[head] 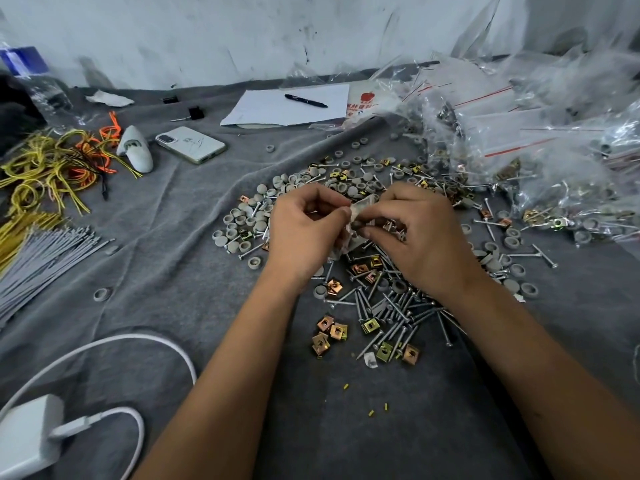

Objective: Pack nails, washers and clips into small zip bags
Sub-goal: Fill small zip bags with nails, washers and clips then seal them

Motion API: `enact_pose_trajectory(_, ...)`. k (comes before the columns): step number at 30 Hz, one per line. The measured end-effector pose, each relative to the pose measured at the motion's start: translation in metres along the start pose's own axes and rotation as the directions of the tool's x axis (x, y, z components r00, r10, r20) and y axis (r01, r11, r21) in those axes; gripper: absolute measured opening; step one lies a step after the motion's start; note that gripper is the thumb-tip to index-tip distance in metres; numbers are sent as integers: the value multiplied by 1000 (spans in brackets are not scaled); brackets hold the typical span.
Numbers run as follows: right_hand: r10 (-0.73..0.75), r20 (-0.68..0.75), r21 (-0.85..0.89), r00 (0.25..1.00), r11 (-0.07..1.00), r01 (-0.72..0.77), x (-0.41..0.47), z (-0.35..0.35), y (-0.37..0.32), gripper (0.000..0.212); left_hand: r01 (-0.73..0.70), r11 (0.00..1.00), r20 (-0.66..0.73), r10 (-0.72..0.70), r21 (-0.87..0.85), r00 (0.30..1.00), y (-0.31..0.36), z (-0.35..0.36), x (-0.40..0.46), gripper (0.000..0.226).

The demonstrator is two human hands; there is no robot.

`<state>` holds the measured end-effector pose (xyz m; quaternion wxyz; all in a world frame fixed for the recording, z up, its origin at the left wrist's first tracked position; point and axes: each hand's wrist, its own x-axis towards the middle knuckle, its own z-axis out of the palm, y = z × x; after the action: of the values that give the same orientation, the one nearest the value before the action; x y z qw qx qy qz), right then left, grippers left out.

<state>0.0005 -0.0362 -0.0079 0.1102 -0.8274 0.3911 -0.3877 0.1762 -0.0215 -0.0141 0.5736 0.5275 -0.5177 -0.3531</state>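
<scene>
My left hand (304, 230) and my right hand (415, 233) meet over the middle of the grey cloth (173, 271), both pinching a small clear zip bag (360, 220) between them. A few nails and clips show inside the bag near my right fingers. Loose grey washers (242, 223) lie scattered to the left and behind the hands. Silver nails (391, 313) are heaped just below my right wrist. Brass-coloured square clips (329, 330) sit in small groups in front of the nails.
A heap of filled and empty zip bags (536, 150) fills the right back. Grey cable ties (45, 261) and yellow and orange wires (59, 161) lie at left. A phone (190, 144), paper with a pen (304, 100), and a white charger with cable (31, 441) are around.
</scene>
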Motion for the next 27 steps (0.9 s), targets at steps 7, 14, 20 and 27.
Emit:
enact_pose_trajectory(7, -17, 4, -61, 1000, 998, 18, 0, 3, -1, 27, -11, 999, -48, 9, -37, 999, 2, -5, 3, 8)
enact_pose_trajectory(14, -149, 12, 71, 989, 986, 148, -3, 2, -12, 11, -5, 995, -176, -13, -100, 984, 2, -10, 8, 16)
enact_pose_trajectory(20, -204, 444, 75, 873, 979, 191, -7, 19, -27, 20, 19, 986, -223, -57, -167, 973, 2, -13, 10, 24)
enact_pose_trajectory(27, -144, 544, 94, 826, 989, 111, -7, 19, -27, 22, 9, 990, -210, -39, -139, 977, 1, -12, 10, 23)
